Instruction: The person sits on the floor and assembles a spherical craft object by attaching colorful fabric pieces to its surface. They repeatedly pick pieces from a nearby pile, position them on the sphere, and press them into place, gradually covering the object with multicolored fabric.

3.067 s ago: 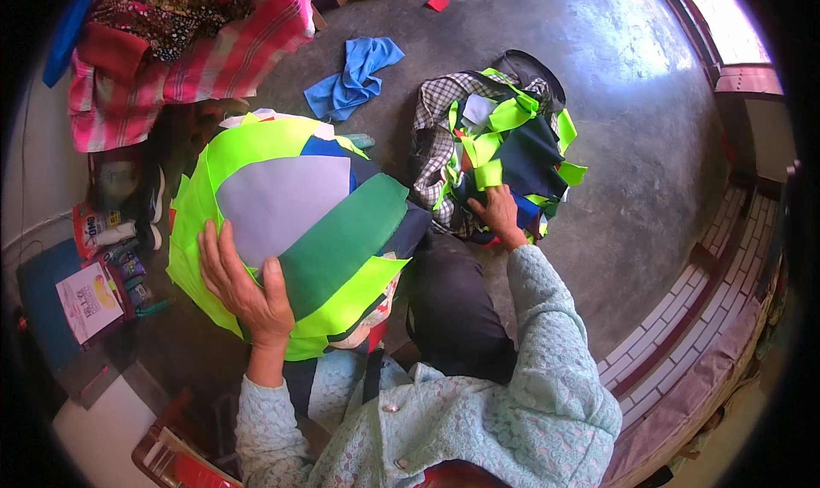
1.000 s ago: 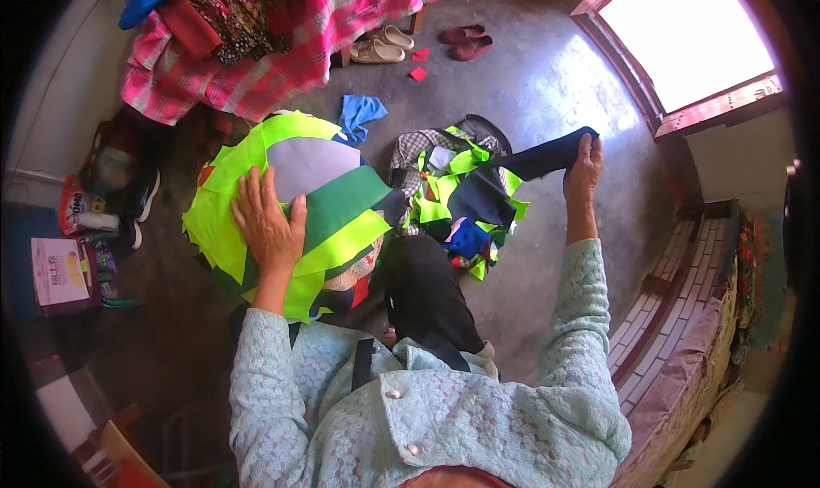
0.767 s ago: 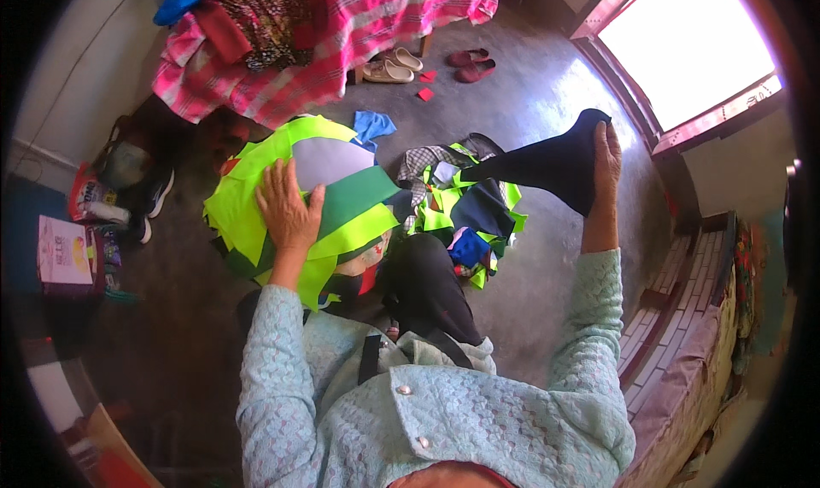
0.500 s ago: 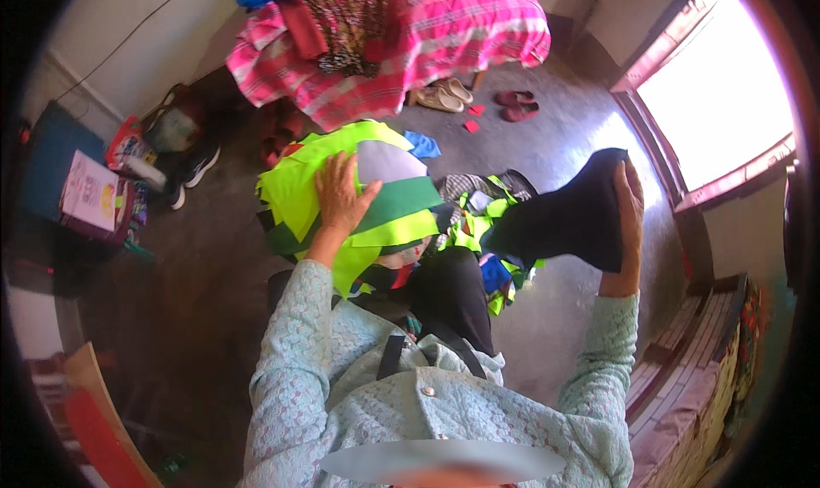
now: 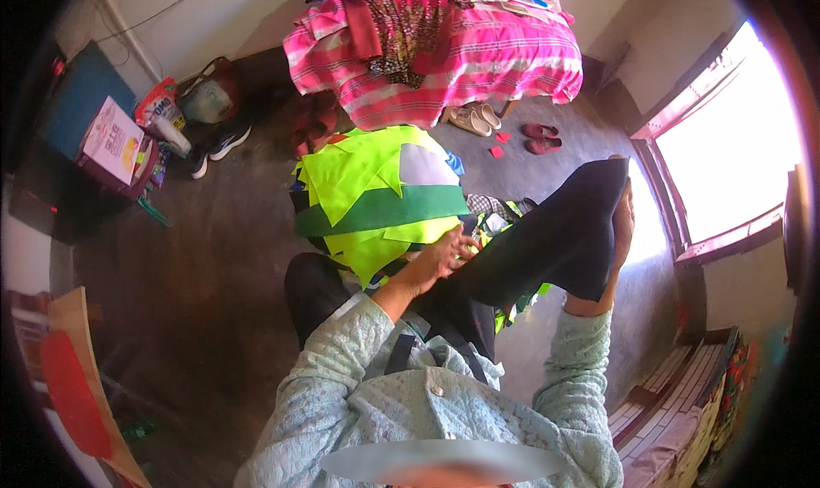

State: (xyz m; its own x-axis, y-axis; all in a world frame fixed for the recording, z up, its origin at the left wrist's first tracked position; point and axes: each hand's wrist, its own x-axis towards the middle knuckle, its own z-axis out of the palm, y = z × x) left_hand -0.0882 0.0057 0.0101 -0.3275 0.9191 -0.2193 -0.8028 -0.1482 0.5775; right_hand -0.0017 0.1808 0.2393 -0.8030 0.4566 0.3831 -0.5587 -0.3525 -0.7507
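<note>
A dark piece of cloth (image 5: 555,236) stretches slantwise on the right, above my knee. My right hand (image 5: 626,227) is closed on its far right end, the fingers partly behind the fabric. Beside the cloth's left end is my left hand (image 5: 442,257), its fingers slightly bent and apart; whether they touch the fabric is unclear. In front of my legs sits a rounded bundle (image 5: 350,167) covered in neon yellow cloth pieces, with a green strip (image 5: 384,209) across it and a grey patch (image 5: 424,165). More scraps (image 5: 495,223) lie to its right, partly hidden by the dark cloth.
A bed with a pink checked cover (image 5: 504,52) stands ahead. Pale shoes (image 5: 470,120), dark red shoes (image 5: 541,139) and red scraps (image 5: 497,152) lie on the floor. Sneakers (image 5: 229,143) and a box (image 5: 113,142) are at left, a bright doorway (image 5: 726,138) at right.
My left hand has left the top of the bundle and moved right and down to the dark cloth. The cloth, still in my right hand, now slants more. The view has shifted.
</note>
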